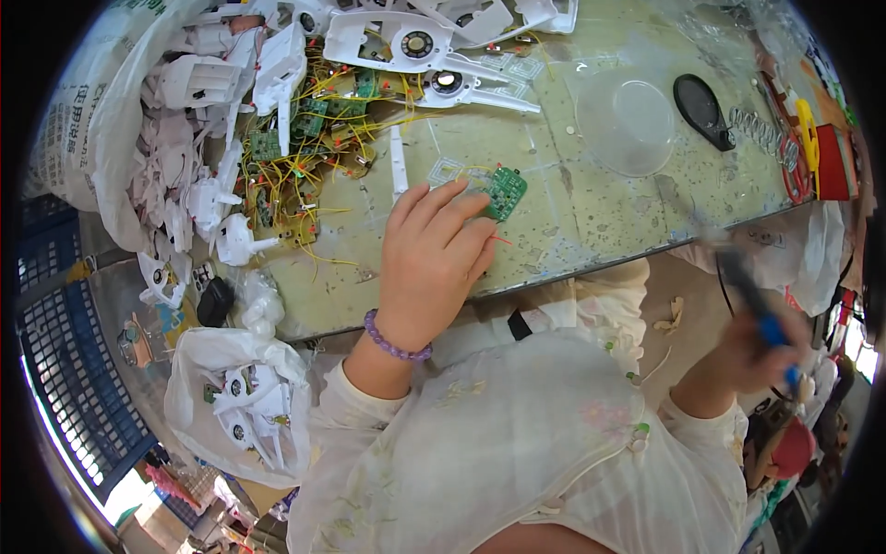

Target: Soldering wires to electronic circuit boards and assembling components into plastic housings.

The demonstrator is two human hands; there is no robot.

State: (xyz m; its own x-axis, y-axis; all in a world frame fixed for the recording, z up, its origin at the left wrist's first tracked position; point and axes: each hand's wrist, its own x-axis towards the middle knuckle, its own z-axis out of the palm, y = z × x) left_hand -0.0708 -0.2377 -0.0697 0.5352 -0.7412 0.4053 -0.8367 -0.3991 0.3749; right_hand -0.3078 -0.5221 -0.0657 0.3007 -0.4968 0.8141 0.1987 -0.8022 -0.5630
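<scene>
Your right hand (761,349) is wrapped around a tool (746,288), blurred, beyond the table's (591,222) near edge at right; likely held clear of the work. Your left hand (436,254) lies palm down, fingers at the left edge of the green board (508,192), apparently steadying it mid-table; pinch cannot be confirmed. Wired boards (314,122) heap far left, near white shells (367,39), presumably within reach.

We see a green circuit board (507,192) with pale speckles, a black-and-blue tool (746,284), a purple bracelet (395,350), a white blouse (517,406) with faint pink and green florals; we also find white housings (355,39), a grey-blotched, yellowish-green table (591,222) and a blue latticed basket (74,388)
</scene>
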